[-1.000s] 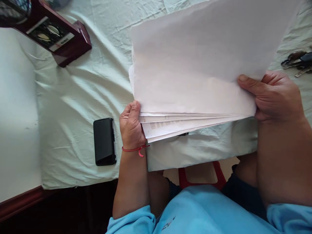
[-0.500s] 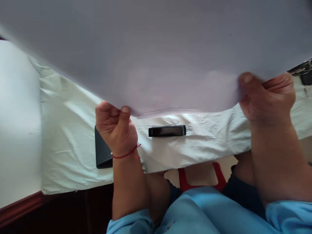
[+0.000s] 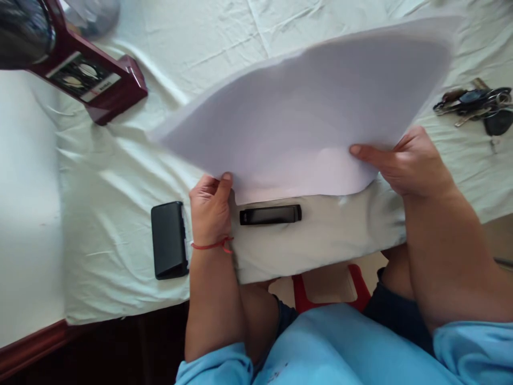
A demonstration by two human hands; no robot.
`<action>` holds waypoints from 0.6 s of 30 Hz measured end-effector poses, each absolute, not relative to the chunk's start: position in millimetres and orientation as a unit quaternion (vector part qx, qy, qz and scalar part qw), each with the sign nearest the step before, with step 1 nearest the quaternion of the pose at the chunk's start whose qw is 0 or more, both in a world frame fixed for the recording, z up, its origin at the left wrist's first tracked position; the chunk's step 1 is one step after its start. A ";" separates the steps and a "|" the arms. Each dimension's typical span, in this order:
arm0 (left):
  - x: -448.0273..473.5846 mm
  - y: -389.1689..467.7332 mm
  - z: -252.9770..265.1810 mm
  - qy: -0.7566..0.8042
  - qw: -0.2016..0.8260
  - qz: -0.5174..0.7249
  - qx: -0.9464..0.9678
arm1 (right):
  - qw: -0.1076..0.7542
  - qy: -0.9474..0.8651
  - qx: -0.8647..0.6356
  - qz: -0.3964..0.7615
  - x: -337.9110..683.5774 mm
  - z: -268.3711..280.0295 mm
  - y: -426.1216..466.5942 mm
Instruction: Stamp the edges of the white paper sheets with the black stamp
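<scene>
Between my hands is a stack of white paper sheets (image 3: 296,117), its far edge bowed and blurred by motion. My left hand (image 3: 212,206), with a red string at the wrist, pinches the near left corner, thumb on top. On the near right edge my right hand (image 3: 412,160) is closed, thumb lying flat over the paper and fingers underneath, mostly hidden. Just below the near paper edge a black stapler (image 3: 270,215) lies on the cloth.
A black phone or case (image 3: 168,240) lies left of my left wrist. At the upper left stands a dark red wooden object (image 3: 108,91) with a picture on it. A bunch of keys (image 3: 476,104) rests at the right. Everything is on a pale, wrinkled tablecloth (image 3: 104,230).
The paper has come down and away from the camera, uncovering the wooden object, keys and phone. My left hand has shifted slightly right, my right hand left. Both keep hold.
</scene>
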State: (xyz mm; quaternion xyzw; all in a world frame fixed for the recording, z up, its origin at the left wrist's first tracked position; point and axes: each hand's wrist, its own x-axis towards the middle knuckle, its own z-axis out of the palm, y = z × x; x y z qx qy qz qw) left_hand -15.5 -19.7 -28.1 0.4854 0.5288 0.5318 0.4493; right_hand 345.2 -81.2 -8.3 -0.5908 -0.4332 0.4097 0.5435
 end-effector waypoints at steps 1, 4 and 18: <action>-15.1 -20.6 -28.1 0.519 0.439 0.547 0.488 | 0.557 -0.435 -0.587 0.394 344.1 -9.9 -79.6; -11.3 -22.4 -26.2 0.454 0.398 0.633 0.484 | 0.631 -0.448 -0.558 0.299 340.6 -13.7 -77.5; -9.2 -22.0 -24.9 0.427 0.386 0.664 0.479 | 0.521 -0.507 -0.652 0.214 344.1 -4.0 -88.5</action>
